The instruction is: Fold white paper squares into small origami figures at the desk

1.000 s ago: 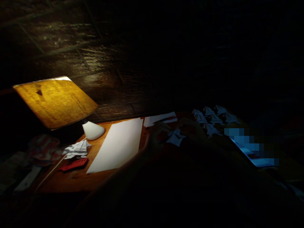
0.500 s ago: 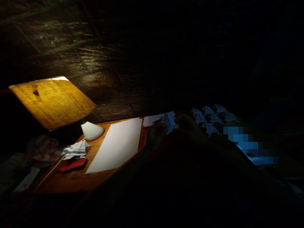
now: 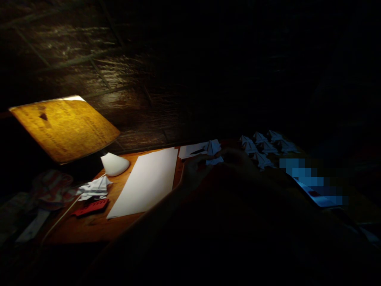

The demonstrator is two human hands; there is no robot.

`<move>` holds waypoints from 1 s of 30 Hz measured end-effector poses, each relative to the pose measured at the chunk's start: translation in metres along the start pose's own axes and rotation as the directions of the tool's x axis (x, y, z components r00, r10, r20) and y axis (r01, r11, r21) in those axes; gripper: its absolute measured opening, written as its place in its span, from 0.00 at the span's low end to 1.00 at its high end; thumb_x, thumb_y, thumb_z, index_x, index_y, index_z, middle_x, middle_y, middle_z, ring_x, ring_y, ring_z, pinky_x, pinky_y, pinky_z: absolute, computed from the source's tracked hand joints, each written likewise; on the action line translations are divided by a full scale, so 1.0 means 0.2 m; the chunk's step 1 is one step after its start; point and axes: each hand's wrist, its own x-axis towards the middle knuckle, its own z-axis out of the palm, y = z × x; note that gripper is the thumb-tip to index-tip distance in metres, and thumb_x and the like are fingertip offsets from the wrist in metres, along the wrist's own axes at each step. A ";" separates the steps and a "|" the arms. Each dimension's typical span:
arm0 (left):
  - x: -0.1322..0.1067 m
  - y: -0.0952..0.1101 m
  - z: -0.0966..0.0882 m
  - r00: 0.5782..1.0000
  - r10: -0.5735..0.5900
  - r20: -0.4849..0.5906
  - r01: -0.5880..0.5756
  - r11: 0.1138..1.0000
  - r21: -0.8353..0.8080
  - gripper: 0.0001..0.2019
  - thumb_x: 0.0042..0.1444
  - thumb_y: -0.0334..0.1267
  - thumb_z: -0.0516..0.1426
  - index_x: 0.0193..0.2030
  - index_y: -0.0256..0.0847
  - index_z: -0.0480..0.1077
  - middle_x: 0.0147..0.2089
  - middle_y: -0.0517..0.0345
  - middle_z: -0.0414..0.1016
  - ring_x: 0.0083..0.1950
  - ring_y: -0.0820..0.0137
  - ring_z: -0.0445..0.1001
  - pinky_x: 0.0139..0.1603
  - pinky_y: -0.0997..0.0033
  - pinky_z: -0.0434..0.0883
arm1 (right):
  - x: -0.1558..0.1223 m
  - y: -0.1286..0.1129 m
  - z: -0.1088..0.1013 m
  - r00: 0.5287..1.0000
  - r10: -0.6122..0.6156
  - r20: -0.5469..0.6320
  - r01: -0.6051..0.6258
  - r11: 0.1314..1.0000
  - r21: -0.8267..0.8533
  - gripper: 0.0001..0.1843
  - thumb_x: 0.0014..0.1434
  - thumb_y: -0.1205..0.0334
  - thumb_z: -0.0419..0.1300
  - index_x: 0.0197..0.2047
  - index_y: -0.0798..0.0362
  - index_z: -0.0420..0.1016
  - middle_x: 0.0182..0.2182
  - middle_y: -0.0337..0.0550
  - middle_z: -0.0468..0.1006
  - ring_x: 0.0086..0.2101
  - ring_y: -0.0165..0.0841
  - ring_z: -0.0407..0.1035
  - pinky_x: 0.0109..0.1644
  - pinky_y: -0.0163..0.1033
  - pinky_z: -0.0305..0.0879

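In deep shadow at the middle, a white origami figure (image 3: 212, 147) with pointed folds is held between my two hands. My left hand (image 3: 195, 167) closes on its lower left side, fingers curled and dark. From the other side my right hand (image 3: 236, 157) grips its lower right edge, the thumb and fingertips hard to make out. To the right stand several similar origami figures (image 3: 262, 147) in loose rows, the closest one a little beyond my right hand. Behind my left hand lie some smaller white sheets (image 3: 192, 149) with a dark pointed shadow on them.
A large stack of white paper (image 3: 145, 180) lies on the wooden table (image 3: 86, 232), left of my hands. Further left are a lamp with a yellow shade (image 3: 65, 127), crumpled printed paper (image 3: 94, 187) and a red plastic object (image 3: 91, 207). A lit screen (image 3: 315, 192) glows at right.
The origami figure has tilted between my hands; its lower part now shows as a separate flap beneath the fingers. My right hand has shifted slightly left over it.
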 end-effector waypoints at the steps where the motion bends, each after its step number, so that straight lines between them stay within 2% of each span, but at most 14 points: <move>1: 0.00 0.00 0.00 1.000 -0.011 0.002 0.011 1.000 -0.004 0.12 0.54 0.34 0.67 0.46 0.42 0.81 0.47 0.51 0.83 0.50 0.64 0.80 0.53 0.62 0.76 | 0.00 0.00 0.00 1.000 -0.001 -0.002 0.001 1.000 0.001 0.12 0.51 0.66 0.65 0.41 0.51 0.80 0.38 0.42 0.80 0.36 0.32 0.73 0.38 0.37 0.67; 5: 0.00 0.00 0.00 0.999 -0.042 -0.010 0.042 0.999 -0.022 0.12 0.53 0.35 0.67 0.46 0.41 0.81 0.46 0.50 0.83 0.49 0.64 0.80 0.51 0.63 0.77 | 0.00 -0.01 0.00 1.000 0.015 -0.010 -0.014 1.000 0.007 0.12 0.50 0.65 0.67 0.41 0.51 0.81 0.37 0.42 0.79 0.36 0.33 0.73 0.39 0.38 0.66; 14: 0.00 0.01 0.00 1.000 -0.002 -0.002 0.002 1.000 0.025 0.13 0.55 0.32 0.64 0.48 0.40 0.79 0.45 0.52 0.82 0.47 0.66 0.80 0.49 0.65 0.77 | 0.01 0.01 0.00 0.998 0.057 -0.027 -0.058 0.998 -0.036 0.14 0.50 0.60 0.70 0.42 0.52 0.82 0.39 0.43 0.81 0.38 0.34 0.74 0.43 0.40 0.70; 20: 0.00 0.04 0.00 0.998 0.023 0.050 -0.023 1.000 -0.004 0.15 0.56 0.35 0.64 0.51 0.40 0.77 0.49 0.49 0.81 0.52 0.63 0.79 0.53 0.61 0.77 | -0.01 -0.02 0.01 0.996 0.081 -0.030 -0.080 0.997 0.017 0.14 0.54 0.55 0.70 0.44 0.50 0.81 0.42 0.46 0.83 0.41 0.37 0.77 0.46 0.43 0.73; 24: -0.01 0.02 0.00 0.998 0.047 0.037 -0.048 0.999 0.013 0.19 0.53 0.33 0.65 0.53 0.41 0.75 0.52 0.48 0.80 0.53 0.62 0.79 0.54 0.61 0.77 | -0.01 -0.04 0.01 1.000 0.023 -0.003 -0.023 1.000 0.016 0.17 0.53 0.59 0.71 0.47 0.49 0.81 0.44 0.45 0.83 0.41 0.37 0.77 0.45 0.42 0.73; 27: -0.01 0.01 -0.01 0.998 0.050 -0.026 -0.048 0.997 0.065 0.13 0.56 0.32 0.63 0.49 0.41 0.77 0.48 0.51 0.82 0.49 0.64 0.80 0.52 0.62 0.77 | -0.01 -0.03 0.00 1.000 0.006 0.028 -0.005 1.000 -0.020 0.15 0.52 0.64 0.69 0.46 0.49 0.82 0.42 0.44 0.83 0.39 0.36 0.76 0.43 0.41 0.72; 30: 0.00 0.02 -0.02 0.996 0.082 -0.031 -0.078 0.990 0.114 0.08 0.57 0.33 0.61 0.44 0.41 0.77 0.43 0.53 0.82 0.46 0.64 0.80 0.49 0.63 0.76 | -0.01 -0.01 -0.01 0.998 -0.038 0.047 0.041 0.998 -0.055 0.11 0.55 0.66 0.63 0.41 0.50 0.82 0.41 0.45 0.83 0.42 0.37 0.77 0.47 0.43 0.71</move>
